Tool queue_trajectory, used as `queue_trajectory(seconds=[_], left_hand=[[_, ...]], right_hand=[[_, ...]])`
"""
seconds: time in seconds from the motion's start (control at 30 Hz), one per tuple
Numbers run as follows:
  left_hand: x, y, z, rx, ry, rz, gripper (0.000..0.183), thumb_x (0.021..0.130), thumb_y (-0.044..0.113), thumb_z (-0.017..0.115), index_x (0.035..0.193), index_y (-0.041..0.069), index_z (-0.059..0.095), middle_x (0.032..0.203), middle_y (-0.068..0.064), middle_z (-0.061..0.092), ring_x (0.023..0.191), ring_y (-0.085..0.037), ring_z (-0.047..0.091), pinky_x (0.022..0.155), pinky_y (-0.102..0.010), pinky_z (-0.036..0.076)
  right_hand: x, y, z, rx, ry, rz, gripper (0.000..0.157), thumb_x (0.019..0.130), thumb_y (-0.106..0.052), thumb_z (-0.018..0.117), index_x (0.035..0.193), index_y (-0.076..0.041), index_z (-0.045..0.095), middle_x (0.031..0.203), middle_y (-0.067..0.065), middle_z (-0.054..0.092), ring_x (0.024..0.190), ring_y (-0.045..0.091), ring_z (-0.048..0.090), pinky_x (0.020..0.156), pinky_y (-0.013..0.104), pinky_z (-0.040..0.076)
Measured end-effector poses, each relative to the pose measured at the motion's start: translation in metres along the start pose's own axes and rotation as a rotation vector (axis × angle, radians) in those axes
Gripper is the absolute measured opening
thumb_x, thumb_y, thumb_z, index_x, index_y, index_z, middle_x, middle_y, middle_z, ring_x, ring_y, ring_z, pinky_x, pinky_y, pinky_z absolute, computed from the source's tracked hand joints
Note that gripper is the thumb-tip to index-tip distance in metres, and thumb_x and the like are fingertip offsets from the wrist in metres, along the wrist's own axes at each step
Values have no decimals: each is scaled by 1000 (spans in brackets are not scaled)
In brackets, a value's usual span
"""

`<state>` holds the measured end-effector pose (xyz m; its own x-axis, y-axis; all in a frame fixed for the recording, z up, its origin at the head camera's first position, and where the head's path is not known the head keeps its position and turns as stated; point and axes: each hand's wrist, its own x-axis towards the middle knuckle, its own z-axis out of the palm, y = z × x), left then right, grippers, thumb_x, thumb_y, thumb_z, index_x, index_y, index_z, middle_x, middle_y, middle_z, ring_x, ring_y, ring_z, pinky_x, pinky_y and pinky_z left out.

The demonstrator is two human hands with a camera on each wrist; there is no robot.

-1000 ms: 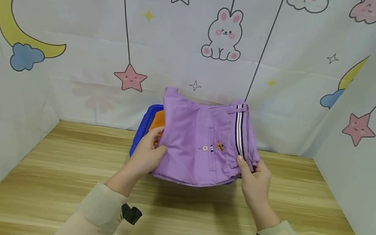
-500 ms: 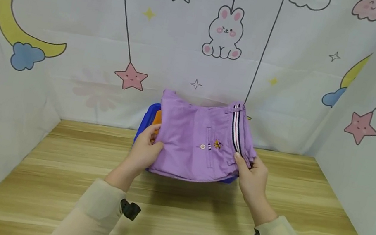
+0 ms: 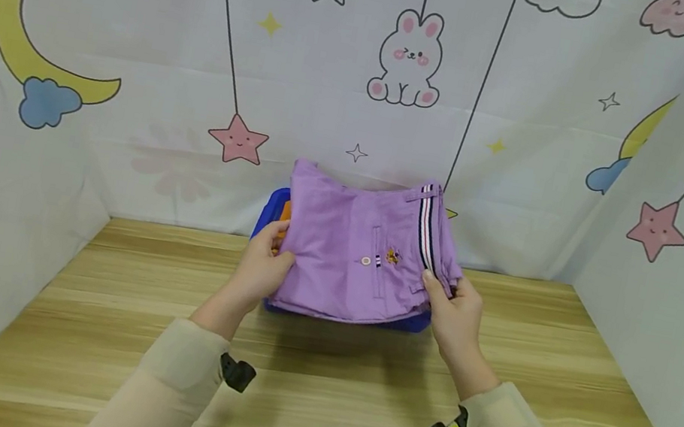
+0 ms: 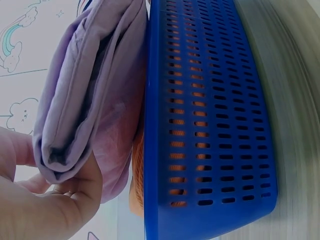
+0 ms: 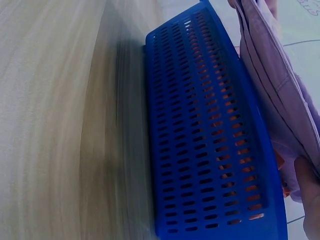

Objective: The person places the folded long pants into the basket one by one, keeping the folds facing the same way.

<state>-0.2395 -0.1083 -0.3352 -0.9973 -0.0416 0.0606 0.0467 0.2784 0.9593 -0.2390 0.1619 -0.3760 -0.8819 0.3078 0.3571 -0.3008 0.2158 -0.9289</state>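
Observation:
Folded purple pants [image 3: 327, 257], with a striped waistband, a buttoned pocket and a small embroidered patch, are held over a blue perforated basket [image 3: 415, 324]. My left hand [image 3: 259, 268] pinches their left edge, thumb on top and fingers beneath. At the waistband side, my right hand [image 3: 458, 314] grips the opposite edge. The left wrist view shows the folded layers of the pants [image 4: 75, 90] between thumb and fingers, just above the rim of the basket [image 4: 154, 200]. Orange cloth [image 3: 286, 211] lies inside the basket, mostly hidden under the pants.
The basket stands on a wood-grain table [image 3: 324, 393], near its back edge. Behind it hangs a white cloth backdrop [image 3: 333, 105] printed with stars, moons and a rabbit. Similar cloth closes off both sides.
Both hands have shifted slightly left and away from me, carrying the pants. More of the basket's front edge shows below them now. Both grips are unchanged.

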Motion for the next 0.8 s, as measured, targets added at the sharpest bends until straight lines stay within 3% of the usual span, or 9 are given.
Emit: queue_trajectory(seconds=[0.17,0.33,0.6,0.8], left_hand=[[4,0,-2,-7,-5,-8,60,85,-6,44,143,4,35,116,-20,52,98,-24,50,78,-30,46],[7,2,-4,-1,-15,-38,60,86,-4,42,144,5,33,119,-21,52,102,-26,50,82,-35,47],[11,0,-6,-5,-4,-23,60,86,-5,41,144,2,32,126,-26,52,109,-29,51,91,-42,47],[14,-1,-8,22,11,-37,59,86,-4,42,144,4,34,119,-24,55,103,-27,53,85,-39,49]], right_hand=[[2,-3,-1,-28,-31,36,28,86,-16,69,102,6,66,79,2,63,64,0,53,58,16,48],[6,-5,-3,-66,-67,43,27,86,-16,68,102,6,66,79,6,64,63,0,54,57,18,49],[12,-4,-7,-119,-145,69,25,87,-17,67,96,6,61,65,-7,55,56,2,51,53,22,48],[17,-3,-12,-217,-230,60,33,88,-23,65,106,4,59,76,3,58,63,4,52,58,20,47]])
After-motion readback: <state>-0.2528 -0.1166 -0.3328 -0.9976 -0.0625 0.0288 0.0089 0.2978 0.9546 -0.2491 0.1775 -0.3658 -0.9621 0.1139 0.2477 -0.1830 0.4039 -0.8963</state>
